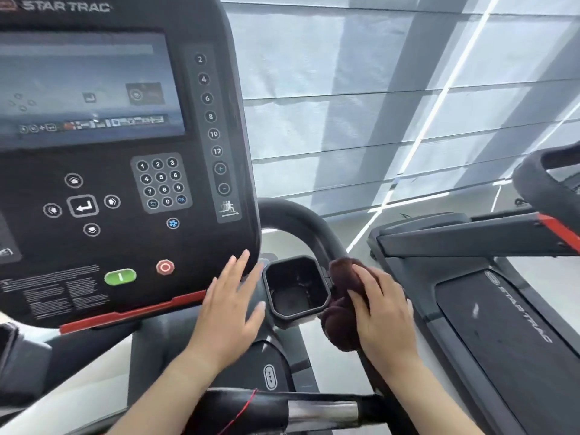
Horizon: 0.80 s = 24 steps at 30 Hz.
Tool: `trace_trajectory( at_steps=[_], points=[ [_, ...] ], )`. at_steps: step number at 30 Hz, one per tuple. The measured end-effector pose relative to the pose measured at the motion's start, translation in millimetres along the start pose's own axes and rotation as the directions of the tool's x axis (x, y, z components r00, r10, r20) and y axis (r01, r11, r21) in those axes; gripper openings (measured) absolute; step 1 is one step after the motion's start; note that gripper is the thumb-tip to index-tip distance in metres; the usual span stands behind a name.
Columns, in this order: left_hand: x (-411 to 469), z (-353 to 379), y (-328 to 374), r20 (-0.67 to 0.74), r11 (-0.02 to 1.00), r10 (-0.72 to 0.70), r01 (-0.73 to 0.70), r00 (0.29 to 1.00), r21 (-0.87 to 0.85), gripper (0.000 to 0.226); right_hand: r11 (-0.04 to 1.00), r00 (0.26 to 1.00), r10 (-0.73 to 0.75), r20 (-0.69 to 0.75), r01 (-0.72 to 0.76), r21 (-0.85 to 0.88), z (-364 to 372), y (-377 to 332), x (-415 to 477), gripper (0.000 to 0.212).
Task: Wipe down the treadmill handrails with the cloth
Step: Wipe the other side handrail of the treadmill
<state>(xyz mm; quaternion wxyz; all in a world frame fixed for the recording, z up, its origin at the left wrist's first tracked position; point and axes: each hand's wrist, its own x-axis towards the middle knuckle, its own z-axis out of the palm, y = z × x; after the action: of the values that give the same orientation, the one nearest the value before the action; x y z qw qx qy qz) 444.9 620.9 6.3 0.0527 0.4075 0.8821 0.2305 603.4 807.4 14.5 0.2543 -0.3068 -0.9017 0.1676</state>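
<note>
A front bar (314,409), black with a chrome section and a thin red cord (243,411) across it, is seen nearest the lens, cut off by the lower edge, with both forearms reaching over it. The right hand (384,318) is closed around a dark brown cloth (340,309), which is pressed against the right handrail (301,221); the rail beneath the cloth is hidden, and only its curved upper stretch is shown rising behind the cup holder (296,288). The left hand (227,312) is held flat with fingers spread and nothing in it, just beside the cup holder's left rim and over the lower right corner of the console (125,171); contact cannot be made out. The console's left side and top are cropped, and its screen (88,86) is blurred. A narrow gap is left between cloth and cup holder. A second treadmill (489,309) is partly shown to the right, well apart from the hands.
</note>
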Motion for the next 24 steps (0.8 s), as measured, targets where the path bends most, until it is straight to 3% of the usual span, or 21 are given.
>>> trace_trajectory(
  at_steps=[4,7,10,12,15,20,24],
  points=[
    [-17.8,22.0,42.5,0.166,0.998,0.060,-0.058,0.984,-0.017,0.062,0.959,0.926,0.236,0.296,-0.174,-0.223,21.8,17.7,11.8,0.041],
    [-36.2,36.3,56.2,0.234,0.999,0.045,-0.048,0.971,0.011,0.058,0.958,0.890,0.252,0.379,-0.173,-0.230,28.7,23.1,12.8,0.046],
    [-58.2,42.8,61.5,0.287,0.987,0.024,-0.069,0.958,0.146,0.044,0.966,0.894,0.208,0.398,-0.122,-0.230,10.9,30.4,-17.5,0.045],
    [-64.6,43.8,64.2,0.259,0.972,0.035,-0.093,0.965,0.218,0.055,0.966,0.910,0.180,0.375,-0.091,-0.242,-3.3,38.0,-52.9,0.043],
    [-66.2,45.6,67.3,0.210,0.967,0.003,-0.056,0.978,0.247,0.045,0.970,0.924,0.218,0.313,-0.170,-0.173,-21.6,51.8,-96.1,0.039],
    [-68.8,45.3,76.5,0.148,0.948,-0.050,0.000,0.988,0.320,0.035,0.956,0.913,0.290,0.285,-0.289,-0.047,-13.9,58.2,-74.3,0.036],
    [-79.6,50.0,76.9,0.075,0.941,-0.019,-0.008,0.997,0.339,0.036,0.962,0.913,0.214,0.347,-0.258,0.086,-13.6,62.6,-57.3,0.042]
  ],
)
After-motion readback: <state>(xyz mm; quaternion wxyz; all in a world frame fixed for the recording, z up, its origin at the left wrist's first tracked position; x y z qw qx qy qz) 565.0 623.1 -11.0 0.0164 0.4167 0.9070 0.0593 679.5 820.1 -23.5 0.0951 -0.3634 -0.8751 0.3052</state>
